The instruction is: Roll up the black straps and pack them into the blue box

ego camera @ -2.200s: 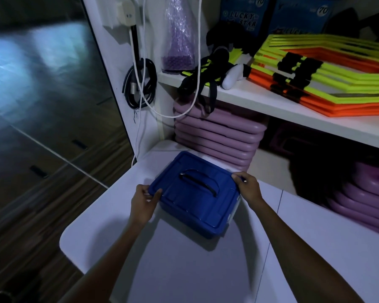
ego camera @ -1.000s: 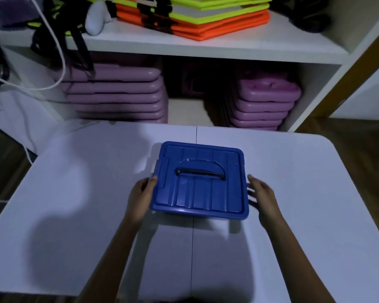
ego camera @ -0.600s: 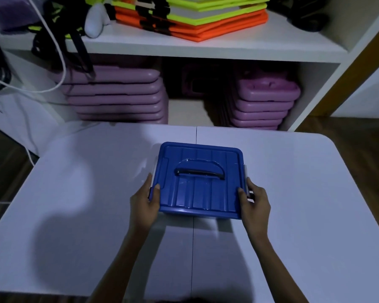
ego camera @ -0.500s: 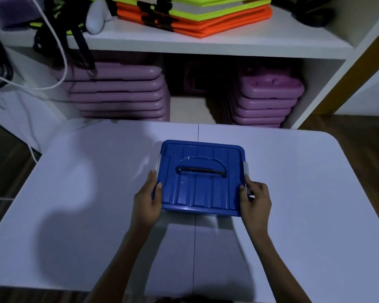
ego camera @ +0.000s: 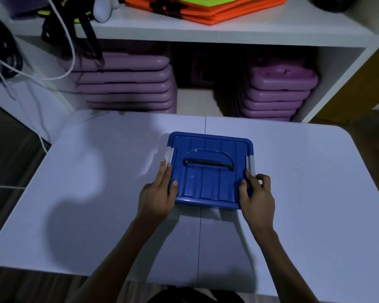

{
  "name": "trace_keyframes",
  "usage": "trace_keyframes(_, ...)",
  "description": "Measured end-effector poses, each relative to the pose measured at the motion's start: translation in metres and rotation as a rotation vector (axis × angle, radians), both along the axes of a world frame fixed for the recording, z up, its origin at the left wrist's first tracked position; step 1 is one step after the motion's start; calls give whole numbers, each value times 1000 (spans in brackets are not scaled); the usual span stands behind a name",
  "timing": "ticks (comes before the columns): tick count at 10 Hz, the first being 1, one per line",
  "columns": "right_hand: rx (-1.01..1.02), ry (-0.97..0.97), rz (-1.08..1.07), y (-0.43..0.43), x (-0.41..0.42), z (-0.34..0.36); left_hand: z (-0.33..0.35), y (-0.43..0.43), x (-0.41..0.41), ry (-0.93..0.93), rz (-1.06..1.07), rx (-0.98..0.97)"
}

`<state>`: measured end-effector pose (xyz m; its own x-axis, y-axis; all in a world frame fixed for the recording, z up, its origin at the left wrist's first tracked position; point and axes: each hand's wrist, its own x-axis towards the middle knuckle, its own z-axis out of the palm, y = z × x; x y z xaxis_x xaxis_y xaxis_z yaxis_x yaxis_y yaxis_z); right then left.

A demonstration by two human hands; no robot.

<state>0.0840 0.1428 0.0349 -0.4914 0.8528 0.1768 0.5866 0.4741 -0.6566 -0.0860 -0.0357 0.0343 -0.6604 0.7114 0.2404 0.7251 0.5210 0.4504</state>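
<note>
Blue plastic is filling the gap between both sets of fingers: the left hand (ego camera: 157,196) is pressing its fingers along the left edge of the blue box (ego camera: 209,171), thumb lying on the lid, while the right hand (ego camera: 257,199) is curling its fingers around the right edge, beside the grey latch (ego camera: 251,164). Both hands are gripping the box, which is sitting lid-on near the middle of the white table (ego camera: 304,193), its dark handle (ego camera: 208,164) lying flat in the lid's recess. The tabletop around the box is lying bare, so nothing is crowding the hands. Beyond the far edge, a white shelf unit (ego camera: 228,33) is standing close, with purple step boards (ego camera: 127,84) stacked beneath it on the left and a second purple stack (ego camera: 276,90) on the right. Black straps (ego camera: 85,22) are dangling off the upper shelf at the left, well apart from the box, beside a white cord (ego camera: 70,44). Orange and yellow frames (ego camera: 206,7) are lying flat further along that shelf.
</note>
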Motion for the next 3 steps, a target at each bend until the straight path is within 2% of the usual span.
trace_keyframes(1,-24,-22,-4,0,0,5,-3,-1,-4,-15,-9,-10)
trace_keyframes(2,16,-25,8,0,8,9,-11,0,0,-178,48,174)
trace_keyframes(3,131,106,47,-7,22,24,-8,-5,24,-224,94,381)
